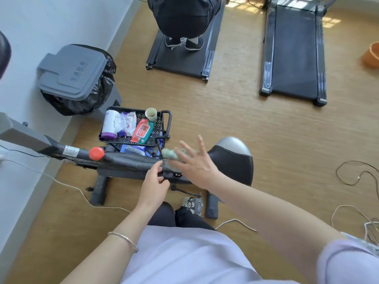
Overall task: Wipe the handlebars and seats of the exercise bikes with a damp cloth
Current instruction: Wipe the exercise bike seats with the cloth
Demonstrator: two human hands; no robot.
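The exercise bike stands in front of me, its black and silver seat on the right. Its dark frame bar, with a red knob, runs to the left. A blurred green cloth lies at the seat end of the bar, just beyond the fingertips of my right hand. That hand is spread flat with fingers apart, and I cannot tell if it touches the cloth. My left hand hovers beside the bar with loosely curled fingers and holds nothing. The handlebars are out of view.
Behind the bike stands a black cart tray with a wipes pack, a paper cup and a bottle. A grey-lidded bin sits by the wall. Two treadmills lie ahead, a person on the left one. Cables trail at right.
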